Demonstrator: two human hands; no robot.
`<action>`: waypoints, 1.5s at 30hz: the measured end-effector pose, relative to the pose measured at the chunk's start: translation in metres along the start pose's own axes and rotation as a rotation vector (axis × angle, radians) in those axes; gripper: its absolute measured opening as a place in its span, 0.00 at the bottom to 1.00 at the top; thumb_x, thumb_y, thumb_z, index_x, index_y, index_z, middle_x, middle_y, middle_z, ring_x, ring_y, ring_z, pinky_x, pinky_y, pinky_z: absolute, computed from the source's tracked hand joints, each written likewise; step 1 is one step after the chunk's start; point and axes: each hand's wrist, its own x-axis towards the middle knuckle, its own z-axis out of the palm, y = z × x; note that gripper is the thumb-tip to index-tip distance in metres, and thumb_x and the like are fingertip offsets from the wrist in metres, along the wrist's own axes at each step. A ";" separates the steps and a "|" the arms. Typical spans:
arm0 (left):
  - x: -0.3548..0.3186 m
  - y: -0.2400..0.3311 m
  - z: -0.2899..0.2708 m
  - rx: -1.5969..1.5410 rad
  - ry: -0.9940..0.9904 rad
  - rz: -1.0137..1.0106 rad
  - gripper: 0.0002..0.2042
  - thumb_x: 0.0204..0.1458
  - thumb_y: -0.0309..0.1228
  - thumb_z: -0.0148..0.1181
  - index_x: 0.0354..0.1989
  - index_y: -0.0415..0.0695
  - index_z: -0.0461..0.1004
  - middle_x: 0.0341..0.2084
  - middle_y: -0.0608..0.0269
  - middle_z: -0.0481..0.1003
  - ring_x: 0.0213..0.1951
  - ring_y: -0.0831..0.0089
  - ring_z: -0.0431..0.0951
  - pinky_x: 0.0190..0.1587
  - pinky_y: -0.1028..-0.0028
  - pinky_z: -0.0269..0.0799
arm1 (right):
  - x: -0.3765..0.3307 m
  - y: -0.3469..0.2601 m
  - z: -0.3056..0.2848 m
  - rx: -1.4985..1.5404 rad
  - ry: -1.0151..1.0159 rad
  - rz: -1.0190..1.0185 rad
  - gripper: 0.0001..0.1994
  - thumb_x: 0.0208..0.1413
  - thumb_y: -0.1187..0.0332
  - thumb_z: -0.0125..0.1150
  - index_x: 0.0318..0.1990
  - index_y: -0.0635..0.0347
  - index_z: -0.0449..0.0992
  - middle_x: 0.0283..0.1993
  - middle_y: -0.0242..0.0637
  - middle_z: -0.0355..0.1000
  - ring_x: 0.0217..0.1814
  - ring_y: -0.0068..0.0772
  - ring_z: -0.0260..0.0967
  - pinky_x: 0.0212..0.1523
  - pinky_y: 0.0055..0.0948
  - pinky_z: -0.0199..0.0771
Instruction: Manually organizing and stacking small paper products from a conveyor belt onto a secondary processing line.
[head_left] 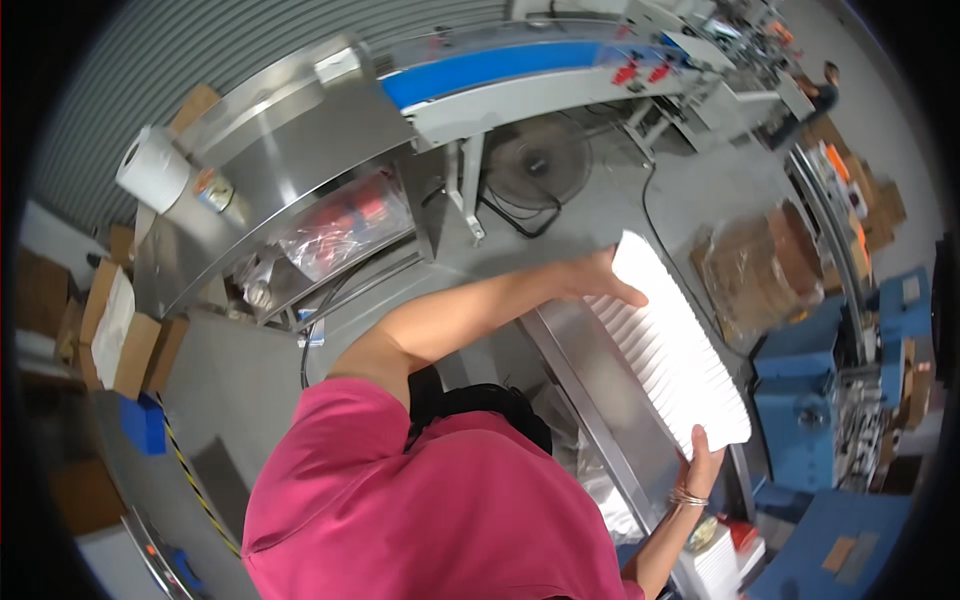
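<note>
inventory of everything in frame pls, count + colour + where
tray stack: 1 long row, white, held between both hands, centre right
steel table: 1, silver, under the stack
conveyor: 1, blue belt, top centre
steel machine: 1, silver, upper left
paper roll: 1, white, upper left
plastic bag: 1, clear with red contents, on the machine's shelf
fan: 1, grey, on the floor below the conveyor
wrapped cartons: 1 bundle, brown, right
cardboard boxes: several, brown, left edge
blue units: count unclear, right
other person: 1, top right, far off
left hand: on the stack's far end
right hand: on the stack's near end, bracelets at the wrist
</note>
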 end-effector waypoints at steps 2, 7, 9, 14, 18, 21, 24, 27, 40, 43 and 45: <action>-0.036 0.034 -0.033 0.008 0.184 0.055 0.37 0.39 0.38 0.72 0.58 0.40 0.62 0.50 0.57 0.70 0.54 0.68 0.67 0.57 0.70 0.60 | 0.021 -0.039 0.046 0.006 -0.122 -0.091 0.34 0.49 0.71 0.61 0.62 0.72 0.54 0.62 0.42 0.60 0.64 0.37 0.56 0.64 0.30 0.51; -0.128 0.058 -0.169 -0.007 0.499 0.020 0.30 0.42 0.36 0.70 0.55 0.42 0.67 0.48 0.60 0.72 0.52 0.70 0.69 0.56 0.71 0.61 | 0.081 -0.086 0.196 -0.030 -0.401 -0.151 0.37 0.45 0.69 0.66 0.62 0.70 0.55 0.62 0.41 0.60 0.64 0.36 0.57 0.64 0.31 0.53; -0.173 0.078 -0.214 0.002 0.596 0.033 0.29 0.43 0.36 0.69 0.55 0.42 0.67 0.48 0.60 0.72 0.50 0.71 0.70 0.54 0.72 0.63 | 0.095 -0.098 0.280 -0.016 -0.497 -0.099 0.37 0.43 0.69 0.69 0.60 0.69 0.58 0.57 0.40 0.64 0.59 0.35 0.60 0.61 0.31 0.56; -0.294 0.083 -0.324 -0.170 0.961 -0.094 0.36 0.42 0.43 0.70 0.57 0.37 0.64 0.54 0.54 0.68 0.58 0.64 0.64 0.61 0.66 0.56 | 0.118 -0.098 0.503 -0.040 -0.924 -0.036 0.34 0.43 0.71 0.67 0.60 0.67 0.60 0.56 0.40 0.65 0.56 0.35 0.63 0.58 0.31 0.61; -0.368 0.059 -0.419 -0.156 1.183 -0.157 0.43 0.42 0.50 0.67 0.62 0.35 0.56 0.59 0.49 0.62 0.63 0.61 0.57 0.63 0.63 0.52 | 0.118 -0.097 0.656 -0.148 -1.228 0.047 0.36 0.43 0.63 0.68 0.60 0.61 0.58 0.55 0.39 0.66 0.55 0.36 0.65 0.51 0.34 0.66; -0.409 0.043 -0.465 -0.195 1.270 -0.245 0.48 0.40 0.54 0.67 0.64 0.34 0.53 0.60 0.47 0.60 0.66 0.59 0.52 0.66 0.62 0.45 | 0.118 -0.083 0.738 -0.473 -1.167 0.094 0.45 0.37 0.51 0.71 0.61 0.62 0.57 0.54 0.40 0.66 0.55 0.40 0.65 0.46 0.41 0.69; -0.420 0.042 -0.489 0.058 1.347 -0.380 0.52 0.35 0.54 0.71 0.64 0.35 0.52 0.58 0.46 0.62 0.63 0.57 0.58 0.63 0.64 0.52 | 0.131 -0.067 0.785 -0.659 -1.121 0.153 0.48 0.35 0.48 0.72 0.61 0.63 0.55 0.55 0.40 0.66 0.56 0.40 0.64 0.43 0.44 0.70; -0.405 0.066 -0.470 0.174 1.387 -0.305 0.50 0.37 0.54 0.70 0.63 0.35 0.53 0.57 0.44 0.63 0.62 0.57 0.60 0.62 0.65 0.54 | 0.148 -0.059 0.790 -0.491 -1.293 0.157 0.44 0.39 0.51 0.72 0.60 0.67 0.57 0.56 0.42 0.66 0.56 0.38 0.64 0.49 0.42 0.69; -0.153 0.075 -0.373 1.108 1.544 0.017 0.30 0.40 0.33 0.68 0.54 0.37 0.65 0.58 0.41 0.59 0.61 0.43 0.55 0.58 0.51 0.54 | 0.213 -0.075 0.760 -0.410 -1.495 0.201 0.38 0.56 0.52 0.57 0.64 0.73 0.51 0.51 0.45 0.68 0.48 0.27 0.67 0.46 0.26 0.68; -0.098 0.072 -0.379 1.163 1.628 -0.238 0.35 0.42 0.35 0.65 0.58 0.34 0.58 0.57 0.42 0.59 0.62 0.45 0.54 0.59 0.46 0.47 | 0.223 -0.088 0.763 -0.205 -1.559 0.507 0.31 0.61 0.61 0.49 0.67 0.66 0.47 0.51 0.41 0.69 0.48 0.26 0.67 0.45 0.24 0.68; -0.086 0.060 -0.387 1.197 1.643 -0.357 0.30 0.47 0.33 0.59 0.58 0.34 0.59 0.59 0.41 0.57 0.63 0.45 0.53 0.60 0.43 0.43 | 0.229 -0.085 0.770 -0.164 -1.558 0.616 0.28 0.61 0.62 0.50 0.65 0.63 0.52 0.50 0.40 0.70 0.45 0.26 0.69 0.42 0.23 0.69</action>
